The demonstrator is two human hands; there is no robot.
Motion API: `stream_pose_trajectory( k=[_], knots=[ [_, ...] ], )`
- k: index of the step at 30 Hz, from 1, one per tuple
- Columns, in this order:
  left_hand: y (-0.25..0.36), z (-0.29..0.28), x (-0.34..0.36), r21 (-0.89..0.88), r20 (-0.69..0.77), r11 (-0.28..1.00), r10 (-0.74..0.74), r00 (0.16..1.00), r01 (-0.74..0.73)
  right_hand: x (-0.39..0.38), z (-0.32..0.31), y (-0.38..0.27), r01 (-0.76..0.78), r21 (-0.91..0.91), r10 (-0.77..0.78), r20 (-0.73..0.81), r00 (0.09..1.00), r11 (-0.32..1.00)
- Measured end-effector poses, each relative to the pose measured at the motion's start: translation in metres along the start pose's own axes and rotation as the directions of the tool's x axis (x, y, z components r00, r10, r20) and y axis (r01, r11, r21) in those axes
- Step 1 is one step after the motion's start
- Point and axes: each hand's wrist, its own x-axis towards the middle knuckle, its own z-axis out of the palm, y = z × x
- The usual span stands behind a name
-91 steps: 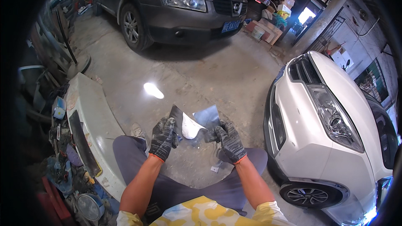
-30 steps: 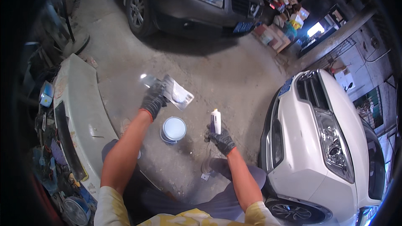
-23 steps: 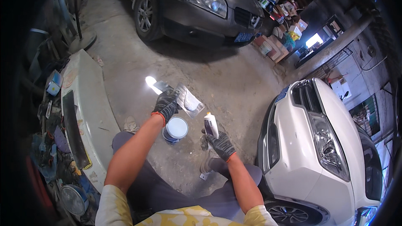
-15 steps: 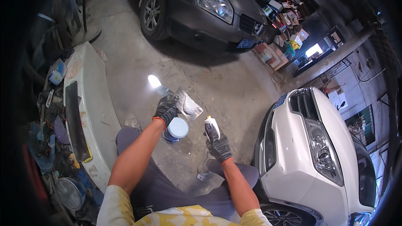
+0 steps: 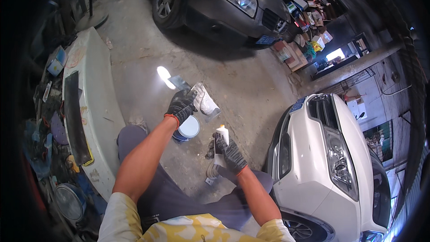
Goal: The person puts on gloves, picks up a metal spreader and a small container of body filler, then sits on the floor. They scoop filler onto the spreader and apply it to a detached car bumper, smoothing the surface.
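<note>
Above the concrete floor (image 5: 242, 78), the left hand (image 5: 181, 104) grips a thin plate (image 5: 213, 116) and a spreader (image 5: 180, 83); white paste (image 5: 204, 100) already sits on the plate. The right hand (image 5: 231, 153), curled, clasps a white tube (image 5: 223, 134) apart from the paste; whether any content is squeezed out is unclear.

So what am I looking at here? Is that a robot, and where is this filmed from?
No robot: these are a person's own gloved hands, seen by a wide camera worn on the head, looking down, so straight edges curve. The left hand holds a thin plate bearing white, paste-like material, plus a greyish blade. The right hand grips a white tube with an orange tip. A tin stands on the floor. A dark car and a white car are nearby.
</note>
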Motion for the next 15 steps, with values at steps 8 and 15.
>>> stream_pose_trajectory(
  k=[8, 15],
  knots=[
    [-0.005, 0.0, -0.001, 0.069, 0.004, 0.995, 0.068, 0.998, -0.068, -0.018, 0.02, -0.033, 0.021, -0.444, -0.083, -0.122, 0.989, 0.896],
    [0.002, 0.002, -0.007, 0.014, 0.055, 0.999, -0.043, 0.998, 0.042, -0.021, 0.02, -0.034, 0.064, -0.407, -0.136, -0.151, 0.979, 0.911]
  ],
)
